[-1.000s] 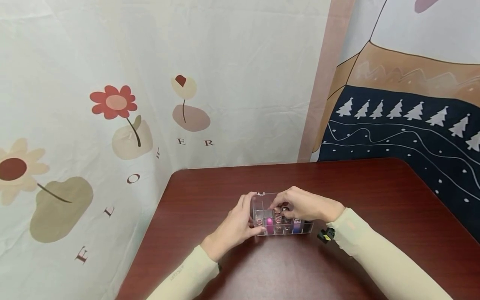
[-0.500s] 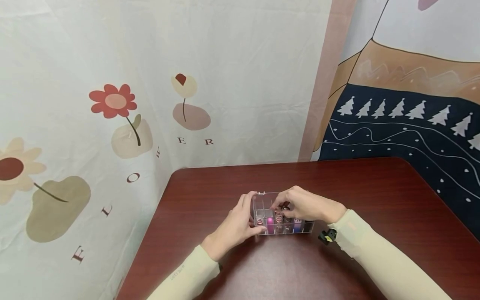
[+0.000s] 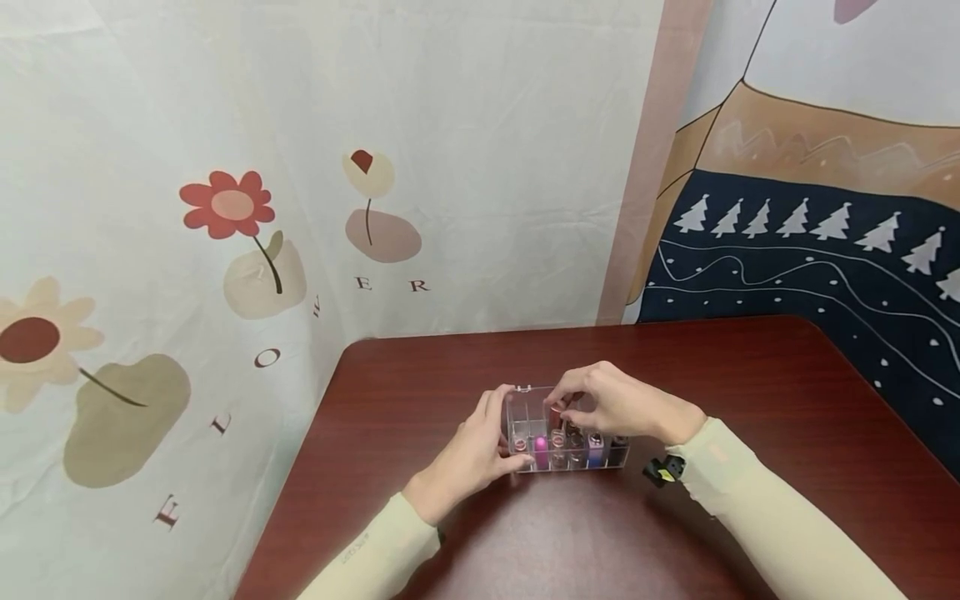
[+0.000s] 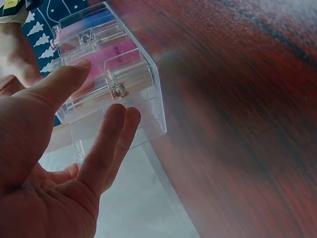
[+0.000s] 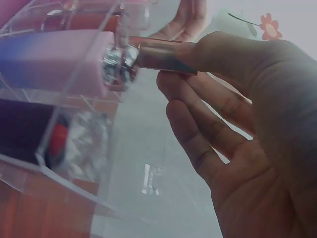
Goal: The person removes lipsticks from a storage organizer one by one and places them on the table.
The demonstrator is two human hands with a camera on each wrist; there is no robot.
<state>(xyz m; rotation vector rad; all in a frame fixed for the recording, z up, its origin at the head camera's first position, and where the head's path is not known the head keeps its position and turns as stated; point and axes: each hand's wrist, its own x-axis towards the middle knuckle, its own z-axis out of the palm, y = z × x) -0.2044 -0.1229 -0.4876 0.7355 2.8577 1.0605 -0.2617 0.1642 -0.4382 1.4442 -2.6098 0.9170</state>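
Note:
A clear plastic lipstick organizer [image 3: 519,410] stands on the table with several lip tubes upright in its front compartments. My left hand [image 3: 467,446] grips its left end, thumb at the front and fingers behind. Over the back row, my right hand [image 3: 624,403] pinches a shiny rose-brown lipstick tube [image 5: 161,55] between thumb and fingers; whether its lower end is still inside a compartment cannot be told. A bright pink tube [image 3: 541,451], a blue-to-pink tube [image 5: 54,62] and a dark tube [image 5: 25,130] sit in the organizer.
The dark red wooden table [image 3: 420,375] extends around the organizer. Behind it hangs a pale cloth [image 3: 487,167] with printed flowers, and a navy cloth with trees [image 3: 795,267] hangs at the right. A black watch-like device [image 3: 663,471] is on my right wrist.
My right hand has risen slightly and shifted right, lifting the rose-brown lipstick tube higher. More of the front tubes show beneath it. The left hand and organizer have stayed in place.

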